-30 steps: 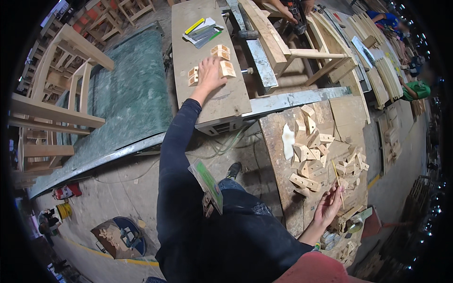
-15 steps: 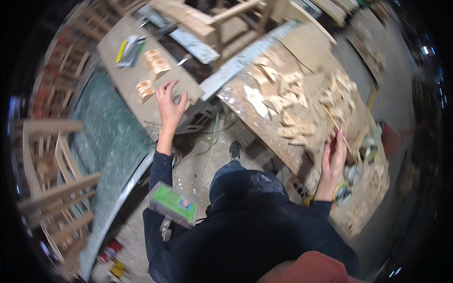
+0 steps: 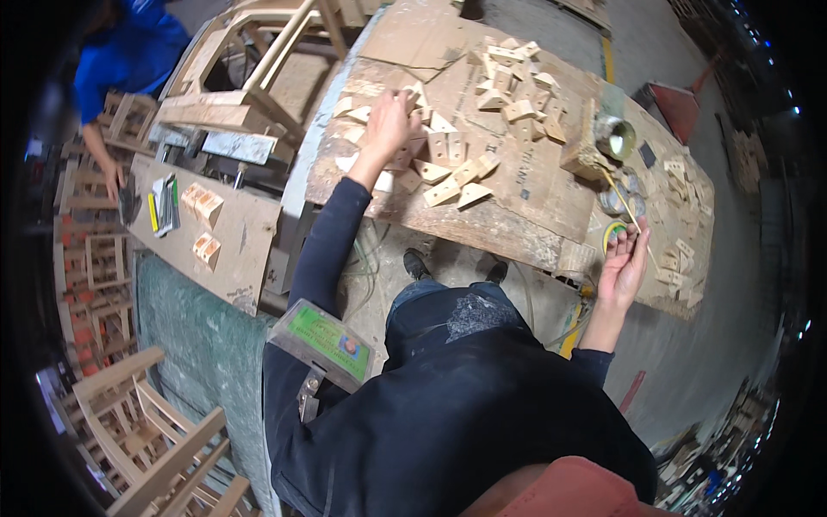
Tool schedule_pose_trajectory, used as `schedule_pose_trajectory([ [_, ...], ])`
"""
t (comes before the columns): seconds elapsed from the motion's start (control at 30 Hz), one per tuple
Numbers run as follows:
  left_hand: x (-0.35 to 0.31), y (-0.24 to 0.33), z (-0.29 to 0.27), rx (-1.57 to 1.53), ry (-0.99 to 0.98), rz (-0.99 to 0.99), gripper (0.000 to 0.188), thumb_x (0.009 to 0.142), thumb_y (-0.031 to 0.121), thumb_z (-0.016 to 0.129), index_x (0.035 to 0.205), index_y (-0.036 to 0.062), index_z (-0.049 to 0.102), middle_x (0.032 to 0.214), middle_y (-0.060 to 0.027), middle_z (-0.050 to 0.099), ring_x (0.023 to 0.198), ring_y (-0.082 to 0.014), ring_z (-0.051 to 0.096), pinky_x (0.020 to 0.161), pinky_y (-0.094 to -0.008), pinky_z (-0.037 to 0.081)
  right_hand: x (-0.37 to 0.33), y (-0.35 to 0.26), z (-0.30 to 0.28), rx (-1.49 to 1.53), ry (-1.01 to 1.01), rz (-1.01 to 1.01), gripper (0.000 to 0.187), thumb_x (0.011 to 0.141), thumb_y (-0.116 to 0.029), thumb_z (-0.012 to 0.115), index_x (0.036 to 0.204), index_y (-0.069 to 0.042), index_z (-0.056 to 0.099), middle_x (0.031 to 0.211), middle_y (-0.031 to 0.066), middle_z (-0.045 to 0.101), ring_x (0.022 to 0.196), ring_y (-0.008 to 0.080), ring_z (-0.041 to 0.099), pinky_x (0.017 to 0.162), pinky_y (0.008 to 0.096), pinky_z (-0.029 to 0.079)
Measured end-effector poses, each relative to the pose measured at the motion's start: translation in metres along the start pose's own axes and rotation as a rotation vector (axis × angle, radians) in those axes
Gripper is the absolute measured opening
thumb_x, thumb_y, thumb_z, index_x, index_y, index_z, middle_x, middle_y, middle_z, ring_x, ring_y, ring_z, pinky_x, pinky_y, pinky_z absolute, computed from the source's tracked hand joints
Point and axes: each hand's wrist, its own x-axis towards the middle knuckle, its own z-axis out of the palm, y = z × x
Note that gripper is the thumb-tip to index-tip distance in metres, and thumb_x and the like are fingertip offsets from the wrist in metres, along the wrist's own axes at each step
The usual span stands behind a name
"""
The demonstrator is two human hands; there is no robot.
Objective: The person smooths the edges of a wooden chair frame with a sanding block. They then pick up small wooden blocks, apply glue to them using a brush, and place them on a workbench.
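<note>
My left hand (image 3: 392, 127) is down among pale wooden corner blocks (image 3: 450, 148) on the cardboard-covered table. Its fingers are bent and closed; the fingertips are hidden among the blocks, so what they hold cannot be made out. In my right hand (image 3: 625, 265), at the table's right front, is a thin pale stick (image 3: 622, 193). The stick's far end reaches the edge of a wooden box-like holder (image 3: 582, 153). Several of the angled blocks show drilled holes. More blocks lie in a loose heap (image 3: 517, 90) farther back.
An open can (image 3: 615, 138) and a yellow-green tape roll (image 3: 613, 234) stand near my right hand. On the left board (image 3: 245, 289) lie two block groups (image 3: 203, 205) and packets (image 3: 164, 207). Wooden frames (image 3: 233, 108) stand behind. A co-worker in blue (image 3: 129, 52) reaches in at far left.
My view and body have turned toward the cardboard-covered table. My left hand has gone from above the left board to the blocks there. My right hand still holds the stick.
</note>
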Motion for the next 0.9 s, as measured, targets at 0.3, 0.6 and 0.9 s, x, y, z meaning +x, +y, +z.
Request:
schedule_pose_trajectory([
  [0.3,0.07,0.02,0.05,0.226,-0.185,-0.108,0.027,0.077,0.018,0.073,0.095,-0.0009,0.068,0.098,-0.0228,0.067,0.094,-0.0361,0.065,0.083,-0.0449,0.053,-0.002,-0.034,-0.097,0.035,0.216,-0.105,0.037,0.103,-0.032,0.05,0.124,-0.002,0.052,0.096,0.0018,0.053,0.078,0.0097,0.05,0.07,0.0265,0.049],
  [0.6,0.084,0.158,0.15,-0.159,-0.302,0.098,0.033,0.084,0.011,0.061,0.111,-0.0037,0.048,0.096,-0.029,0.062,0.089,-0.045,0.061,0.074,-0.0514,0.051,0.025,-0.058,-0.067,-0.047,0.081,-0.056,0.031,0.102,-0.038,0.049,0.114,-0.011,0.054,0.093,-0.0003,0.058,0.075,0.0087,0.053,0.058,0.0231,0.042],
  [0.9,0.086,0.16,0.151,-0.106,0.132,0.234,0.028,0.075,0.002,0.061,0.099,-0.0008,0.048,0.087,-0.0216,0.06,0.084,-0.0403,0.06,0.071,-0.0493,0.048,0.035,-0.025,-0.075,-0.266,-0.103,-0.225,0.034,0.106,-0.032,0.039,0.106,-0.002,0.056,0.096,0.0099,0.064,0.079,0.0156,0.063,0.066,0.0252,0.052],
])
